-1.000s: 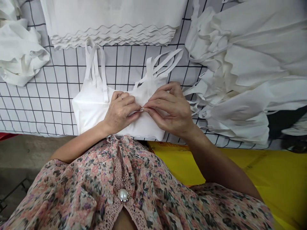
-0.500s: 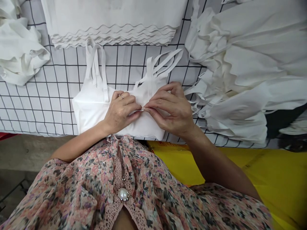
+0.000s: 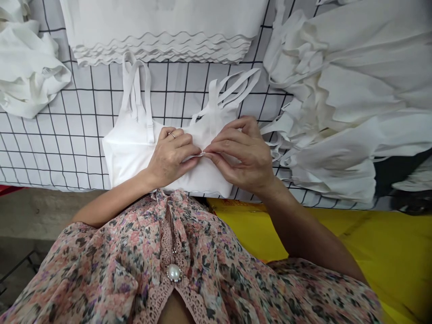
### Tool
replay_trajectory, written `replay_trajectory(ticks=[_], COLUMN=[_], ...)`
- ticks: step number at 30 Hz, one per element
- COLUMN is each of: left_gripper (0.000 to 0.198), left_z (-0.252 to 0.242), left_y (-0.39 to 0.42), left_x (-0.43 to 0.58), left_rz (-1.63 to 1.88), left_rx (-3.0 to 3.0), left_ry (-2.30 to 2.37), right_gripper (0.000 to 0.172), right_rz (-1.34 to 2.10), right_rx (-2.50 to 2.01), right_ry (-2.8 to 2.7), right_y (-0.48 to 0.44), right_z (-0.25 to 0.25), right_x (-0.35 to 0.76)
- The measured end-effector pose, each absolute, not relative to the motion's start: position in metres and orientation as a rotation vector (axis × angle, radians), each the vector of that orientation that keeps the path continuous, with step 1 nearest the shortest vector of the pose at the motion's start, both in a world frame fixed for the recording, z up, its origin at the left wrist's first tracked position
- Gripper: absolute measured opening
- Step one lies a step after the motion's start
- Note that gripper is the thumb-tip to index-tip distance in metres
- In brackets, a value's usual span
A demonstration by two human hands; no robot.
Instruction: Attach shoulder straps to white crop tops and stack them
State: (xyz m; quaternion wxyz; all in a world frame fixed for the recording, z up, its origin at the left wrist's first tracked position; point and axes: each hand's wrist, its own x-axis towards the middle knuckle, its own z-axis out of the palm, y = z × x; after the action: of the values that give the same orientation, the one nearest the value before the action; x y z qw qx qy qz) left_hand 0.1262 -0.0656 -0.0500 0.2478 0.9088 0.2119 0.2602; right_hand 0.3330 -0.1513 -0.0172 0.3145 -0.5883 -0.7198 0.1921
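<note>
A white bra (image 3: 126,155) lies on the grid-patterned tablecloth (image 3: 83,135) at the table's near edge, its shoulder straps (image 3: 135,90) pointing away from me. Over its middle, my left hand (image 3: 175,155) pinches a thin edge of it between thumb and curled fingers; a ring sits on one finger. My right hand (image 3: 241,153) meets it from the other side, thumb and fingertips closed on the same small spot. What exactly lies between the fingertips is too small to make out, though a bit of white shows there.
Behind the bra is a neat stack of white garments (image 3: 162,27) with wavy edges. A heap of loose white garments (image 3: 351,99) spreads on the right, and a crumpled white garment (image 3: 30,72) lies at left. Below the table's edge is a yellow surface (image 3: 324,243).
Both hands keep their pinch at the same spot on the bra. The view has shifted very slightly; little else differs.
</note>
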Motion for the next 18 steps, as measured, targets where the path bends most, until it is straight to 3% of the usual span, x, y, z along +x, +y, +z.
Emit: replay_trajectory(ticks=[18], left_gripper=[0.017], left_z=[-0.0475], left_y=[-0.0651], left_x=[0.1253], left_rz=[0.662], left_rx=[2.439], left_ry=[0.584], right_gripper=[0.004], right_rz=[0.476], right_rx=[-1.533], right_ry=[-1.882], right_y=[-0.1520], right_z=[-0.0195], right_x=[0.3353])
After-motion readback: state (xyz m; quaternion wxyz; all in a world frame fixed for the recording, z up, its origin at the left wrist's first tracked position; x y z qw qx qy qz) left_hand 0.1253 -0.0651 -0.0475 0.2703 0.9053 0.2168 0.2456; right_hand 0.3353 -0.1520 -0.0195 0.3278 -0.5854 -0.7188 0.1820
